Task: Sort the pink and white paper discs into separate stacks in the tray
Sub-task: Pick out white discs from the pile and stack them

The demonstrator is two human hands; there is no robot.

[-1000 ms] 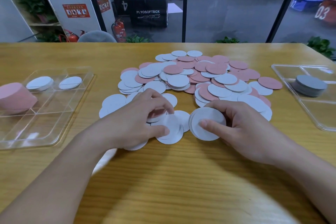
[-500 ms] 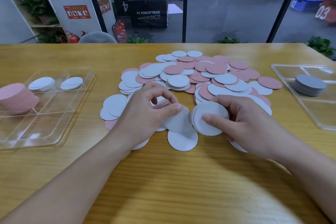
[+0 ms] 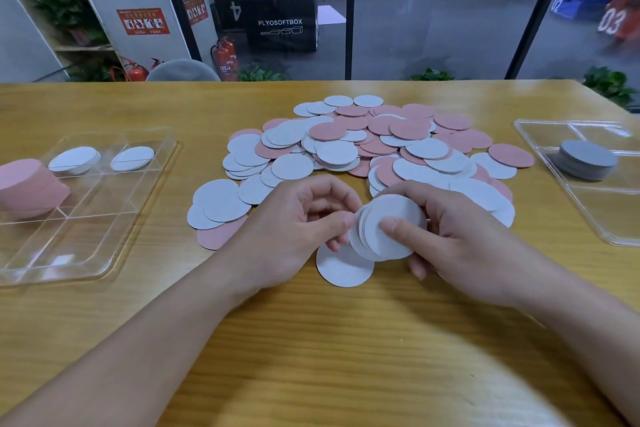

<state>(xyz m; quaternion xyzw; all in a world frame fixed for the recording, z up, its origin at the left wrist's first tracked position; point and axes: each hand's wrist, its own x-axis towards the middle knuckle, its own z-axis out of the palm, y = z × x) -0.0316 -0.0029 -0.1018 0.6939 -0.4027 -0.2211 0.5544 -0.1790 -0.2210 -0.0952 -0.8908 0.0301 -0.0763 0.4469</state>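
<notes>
A loose heap of pink and white paper discs (image 3: 363,146) covers the middle of the wooden table. My right hand (image 3: 460,243) holds a small stack of white discs (image 3: 391,229) just above the table, thumb on its face. My left hand (image 3: 298,232) pinches the left edge of that same stack. One white disc (image 3: 343,267) lies flat under the stack. At the left, a clear divided tray (image 3: 104,218) holds a tall pink stack (image 3: 27,187) and two low white stacks (image 3: 74,159).
A second clear tray (image 3: 602,215) at the right holds a grey stack of discs (image 3: 585,159). A few discs, white over one pink (image 3: 218,236), lie left of my left hand. Bare wood runs along the near edge. Glass panels stand behind the table.
My left hand lifted a white disc off the table and brought it right onto the stack in my right hand. The stack rose slightly. One white disc stayed behind on the table.
</notes>
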